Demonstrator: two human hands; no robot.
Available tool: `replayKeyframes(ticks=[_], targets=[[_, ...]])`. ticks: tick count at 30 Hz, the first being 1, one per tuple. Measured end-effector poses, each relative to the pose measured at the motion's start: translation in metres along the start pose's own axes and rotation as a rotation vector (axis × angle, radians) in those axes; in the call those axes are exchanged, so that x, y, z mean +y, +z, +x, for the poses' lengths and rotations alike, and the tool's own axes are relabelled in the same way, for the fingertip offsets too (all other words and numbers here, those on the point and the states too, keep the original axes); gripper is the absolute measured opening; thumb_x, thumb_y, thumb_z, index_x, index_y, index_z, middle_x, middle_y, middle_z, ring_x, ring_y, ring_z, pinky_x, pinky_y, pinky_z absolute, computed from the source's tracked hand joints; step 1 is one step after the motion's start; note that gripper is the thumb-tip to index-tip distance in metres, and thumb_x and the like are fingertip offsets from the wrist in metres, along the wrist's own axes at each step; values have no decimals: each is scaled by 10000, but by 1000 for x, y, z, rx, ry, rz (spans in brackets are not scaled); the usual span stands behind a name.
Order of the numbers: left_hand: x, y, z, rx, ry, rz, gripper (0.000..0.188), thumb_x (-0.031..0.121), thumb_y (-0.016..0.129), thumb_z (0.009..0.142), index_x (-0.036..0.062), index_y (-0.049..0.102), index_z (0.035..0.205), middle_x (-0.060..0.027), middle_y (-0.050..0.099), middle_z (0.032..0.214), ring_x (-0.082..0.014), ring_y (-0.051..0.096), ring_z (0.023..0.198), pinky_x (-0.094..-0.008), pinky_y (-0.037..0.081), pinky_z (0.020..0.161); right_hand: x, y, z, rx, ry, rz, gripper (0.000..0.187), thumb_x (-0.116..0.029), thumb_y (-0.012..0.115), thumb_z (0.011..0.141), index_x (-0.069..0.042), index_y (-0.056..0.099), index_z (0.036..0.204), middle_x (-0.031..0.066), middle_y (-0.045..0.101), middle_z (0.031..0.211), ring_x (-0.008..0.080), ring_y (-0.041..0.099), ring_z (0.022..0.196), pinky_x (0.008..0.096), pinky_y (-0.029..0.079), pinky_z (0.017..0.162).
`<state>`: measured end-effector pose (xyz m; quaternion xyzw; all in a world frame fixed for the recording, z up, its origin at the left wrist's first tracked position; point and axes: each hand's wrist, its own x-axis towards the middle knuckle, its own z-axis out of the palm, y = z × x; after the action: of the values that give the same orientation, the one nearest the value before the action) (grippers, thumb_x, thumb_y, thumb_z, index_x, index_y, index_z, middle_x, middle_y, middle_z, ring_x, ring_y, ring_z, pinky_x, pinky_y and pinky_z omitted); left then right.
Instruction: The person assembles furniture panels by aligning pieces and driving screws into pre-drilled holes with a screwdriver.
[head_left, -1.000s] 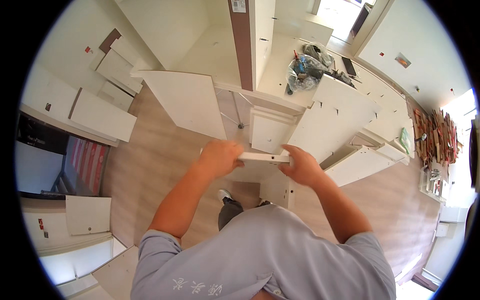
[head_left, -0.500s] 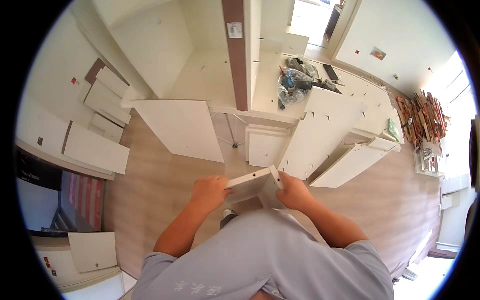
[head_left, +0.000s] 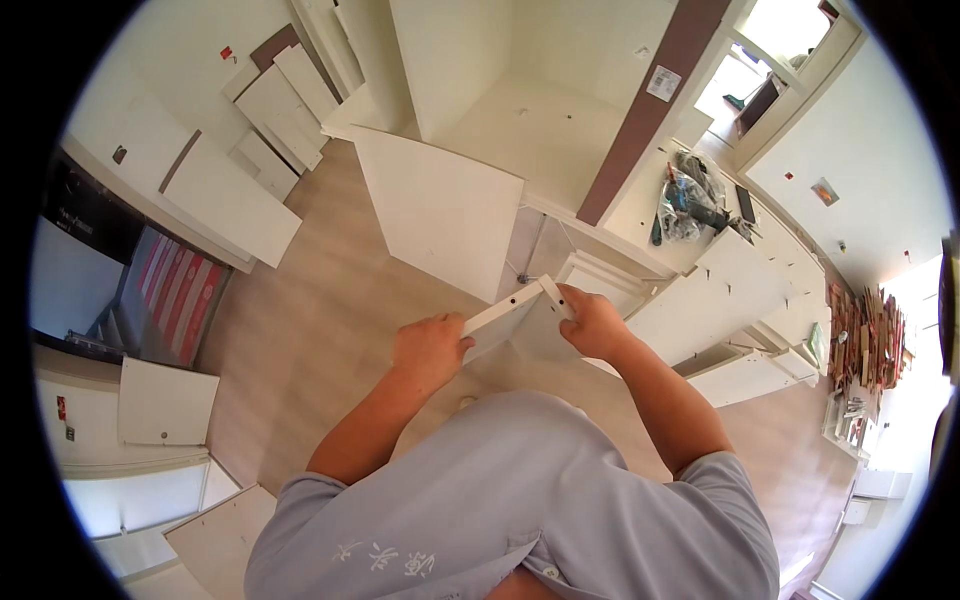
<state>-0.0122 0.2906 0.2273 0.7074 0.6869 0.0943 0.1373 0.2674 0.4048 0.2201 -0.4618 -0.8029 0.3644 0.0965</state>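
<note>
In front of my body I hold two white panels that meet at a corner pointing away from me. My left hand [head_left: 430, 352] is closed round the outer end of the left panel [head_left: 503, 312], with the thumb on its inner side. My right hand [head_left: 592, 325] grips the right panel [head_left: 535, 330] close to the corner. Small dark round holes show in the upper edges near where the panels meet. Their lower parts are partly hidden by my shirt, so I cannot tell whether more panels join below.
Ahead stands a large white cabinet [head_left: 455, 70] with a brown edge strip [head_left: 655, 110]; a loose white panel [head_left: 440, 205] leans there. At right are a bag of tools [head_left: 690, 205], panels with pegs [head_left: 715, 300] and a wood-strip pile [head_left: 868, 340]. More panels [head_left: 228, 205] lean at left.
My view has turned left, so the cabinet and tools sit farther right in the picture. The joined panels remain in both hands and appear slightly higher.
</note>
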Motion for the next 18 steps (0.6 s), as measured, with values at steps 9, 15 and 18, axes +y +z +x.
replayKeyframes(ticks=[9, 15, 18], targets=[[2, 15, 29, -58, -115, -9, 320, 339, 732, 921, 40, 618, 922, -157, 702, 939, -394, 688, 871, -503, 535, 734, 17, -11, 48, -72, -29, -80, 661, -163, 640, 845, -58, 510, 1483, 268, 689, 1228, 460, 651, 1130, 494, 518, 997], [18, 5, 70, -27, -181, -109, 324, 338, 704, 963, 34, 660, 1067, -186, 707, 1001, -392, 691, 935, -477, 546, 806, 45, -27, 72, -119, -154, 43, 705, -268, 692, 864, -69, 503, 1513, 260, 677, 1290, 420, 642, 1197, 464, 505, 1042], [32, 11, 107, -14, -295, -303, 370, 368, 659, 1004, 45, 678, 1184, -195, 726, 1019, -377, 701, 952, -447, 550, 835, 77, -64, 84, -449, -236, 69, 715, -338, 739, 907, -63, 499, 1522, 223, 652, 1376, 385, 674, 1179, 434, 524, 1030]])
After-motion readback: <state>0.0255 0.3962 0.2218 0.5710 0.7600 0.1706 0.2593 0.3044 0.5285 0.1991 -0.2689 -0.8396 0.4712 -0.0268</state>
